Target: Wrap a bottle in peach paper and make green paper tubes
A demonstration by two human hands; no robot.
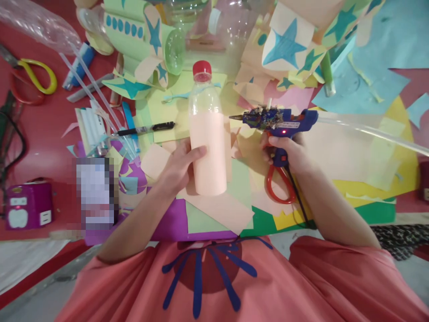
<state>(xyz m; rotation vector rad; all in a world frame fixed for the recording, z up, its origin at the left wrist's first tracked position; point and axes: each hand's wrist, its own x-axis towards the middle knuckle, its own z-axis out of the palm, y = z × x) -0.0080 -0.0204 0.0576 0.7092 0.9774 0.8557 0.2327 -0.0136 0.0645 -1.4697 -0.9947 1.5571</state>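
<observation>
A clear plastic bottle [209, 152] with a red cap lies in front of me, its lower part covered in pale peach, apparently paper. My left hand [184, 163] is closed on its left side, with the thumb across the front. My right hand [288, 150] grips a blue hot glue gun [279, 120], whose nozzle points left at the bottle, a short gap away. A red light glows on the gun's body, and bits of dried matter cling around its front. From its back runs a long clear glue stick [372, 132]. Below my right hand show red scissor handles [280, 184].
Coloured paper sheets and scraps [219, 212] cover the table. A black pen [144, 129], a phone [95, 192] and yellow-and-red scissors [40, 76] lie left, near a purple power adapter [30, 205]. Star-decorated paper pieces [284, 42] and clear bottles [231, 27] stand behind. The gun's cord [298, 194] trails toward me.
</observation>
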